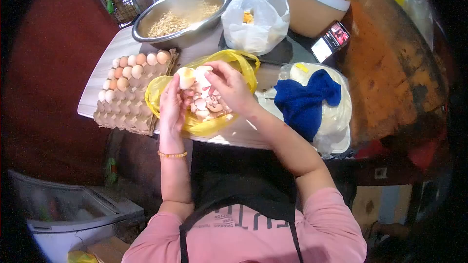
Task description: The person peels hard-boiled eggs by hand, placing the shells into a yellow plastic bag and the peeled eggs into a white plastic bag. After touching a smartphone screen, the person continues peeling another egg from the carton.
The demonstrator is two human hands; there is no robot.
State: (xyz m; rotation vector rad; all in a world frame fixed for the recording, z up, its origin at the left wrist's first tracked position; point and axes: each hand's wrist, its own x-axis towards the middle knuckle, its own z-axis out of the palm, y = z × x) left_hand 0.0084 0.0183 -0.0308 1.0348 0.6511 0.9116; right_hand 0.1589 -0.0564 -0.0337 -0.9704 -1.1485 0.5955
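Observation:
My left hand (171,103), with a beaded bracelet at the wrist, holds up a pale egg (186,78) that looks yellowish on its upper side. Close beside it, my right hand (233,87) pinches a white piece of eggshell (202,72) between thumb and fingers. Both hands are over an open yellow plastic bag (204,127). Broken eggshells (212,105) are heaped inside the bag. Left of it, a cardboard egg tray (127,115) carries white and brown eggs (137,71) in its far rows, while its near cups are bare.
Behind stand a large metal bowl (222,6) of shredded food, a knotted white plastic bag (255,24) and a beige lidded container (312,7) with a phone (331,42) leaning against it. At right, a blue cloth (307,101) lies over a plastic-wrapped white bundle (336,117).

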